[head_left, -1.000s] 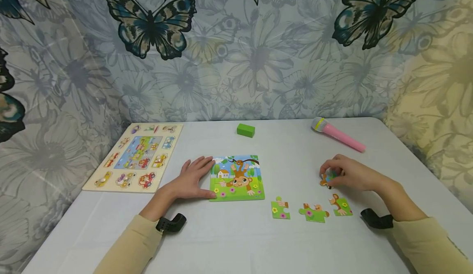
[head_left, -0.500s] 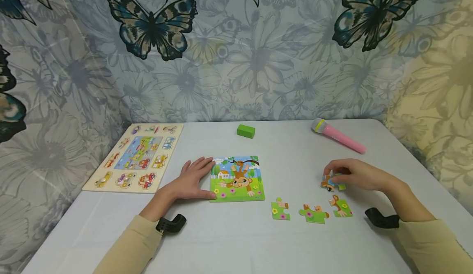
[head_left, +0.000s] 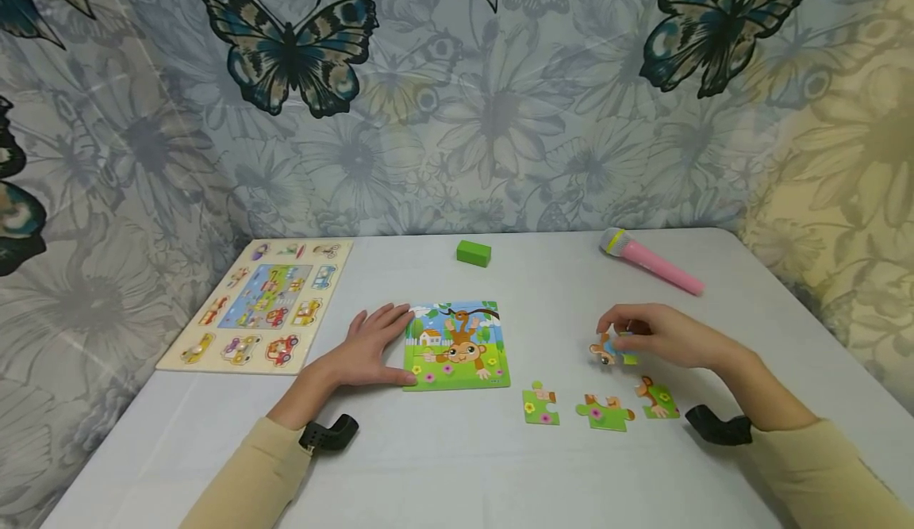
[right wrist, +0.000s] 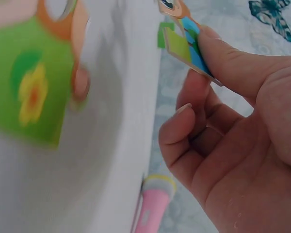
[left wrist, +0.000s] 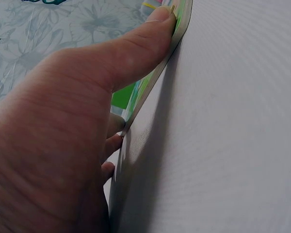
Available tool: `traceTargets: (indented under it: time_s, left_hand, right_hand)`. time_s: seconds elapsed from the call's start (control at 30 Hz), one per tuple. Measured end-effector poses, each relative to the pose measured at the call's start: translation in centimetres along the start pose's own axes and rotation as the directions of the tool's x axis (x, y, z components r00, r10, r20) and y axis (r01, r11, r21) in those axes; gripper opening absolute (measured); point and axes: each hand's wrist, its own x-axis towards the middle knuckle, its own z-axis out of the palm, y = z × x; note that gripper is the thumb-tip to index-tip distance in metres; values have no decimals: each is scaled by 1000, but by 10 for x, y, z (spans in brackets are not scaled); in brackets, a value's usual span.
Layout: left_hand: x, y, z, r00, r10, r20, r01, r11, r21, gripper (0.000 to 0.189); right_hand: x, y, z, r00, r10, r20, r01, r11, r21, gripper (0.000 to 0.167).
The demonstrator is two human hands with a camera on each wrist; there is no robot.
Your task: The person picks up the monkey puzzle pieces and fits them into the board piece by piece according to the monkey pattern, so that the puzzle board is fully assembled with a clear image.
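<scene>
Shifted leftward, right of frame centre, the right hand (head_left: 666, 336) pinches a piece (head_left: 605, 351), best kept level while the outstretched left hand (head_left: 371, 348) steadies the board (head_left: 464, 369).

No text, number or brand can be read. The square, flat picture board with a brown monkey (head_left: 457, 346) bears a tiny dark mark (head_left: 496, 381) at its lower right corner, perhaps a logo. The pink, grey-headed microphone (right wrist: 155, 204) carries a pale, blurred mark (right wrist: 145, 218) on its handle.
</scene>
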Motion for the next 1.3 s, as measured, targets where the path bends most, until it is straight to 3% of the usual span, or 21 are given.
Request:
traceTargets:
  time_s: [0.43, 0.93, 1.3]
  left_hand:
    - [5, 2, -1, 1000, 17, -3, -17, 1000, 5, 105]
    - [2, 1, -2, 1000, 18, -6, -18, 1000, 5, 105]
    - [0, 0, 0, 1000, 14, 0, -14, 1000, -5, 105]
  right_hand:
    - [47, -28, 22, 998, 25, 57, -26, 1000, 12, 19]
    - [110, -50, 43, 996, -46, 77, 43, 998, 41, 18]
    - [139, -57, 57, 992, -61, 112, 58, 998, 35, 18]
